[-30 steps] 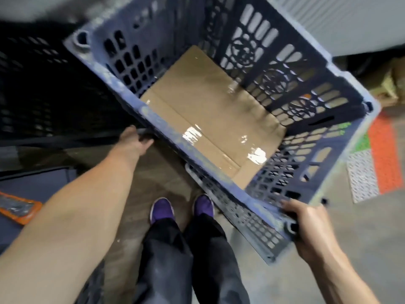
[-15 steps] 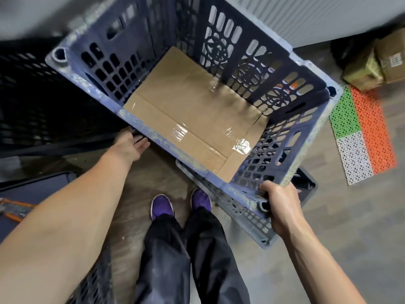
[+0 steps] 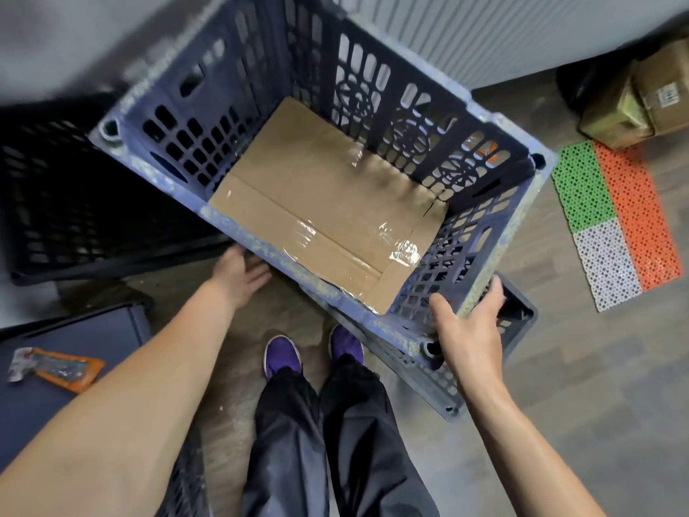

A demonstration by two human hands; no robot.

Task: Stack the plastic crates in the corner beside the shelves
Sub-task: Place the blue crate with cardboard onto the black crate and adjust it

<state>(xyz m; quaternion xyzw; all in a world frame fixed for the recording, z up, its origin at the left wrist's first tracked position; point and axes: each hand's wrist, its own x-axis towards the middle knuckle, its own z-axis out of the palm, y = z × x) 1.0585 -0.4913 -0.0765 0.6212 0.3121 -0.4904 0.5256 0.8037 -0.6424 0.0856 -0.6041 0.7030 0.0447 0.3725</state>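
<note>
A blue-grey plastic crate with latticed walls stands tilted across a second crate of the same kind, which shows only at the lower right. A taped sheet of cardboard lines its bottom. My left hand lies just under the near rim with relaxed fingers and grips nothing. My right hand is spread at the near right corner, fingers straight against the rim, thumb apart.
A black latticed crate stands at the left against the wall. A white ribbed panel rises behind. Right of the crates lie a green, orange and white floor mat and cardboard boxes. An orange packet lies on a dark surface.
Both hands have let go of the upper crate: the right hand opened off the corner and the left hand slipped from the near rim. The crate has come to rest.
</note>
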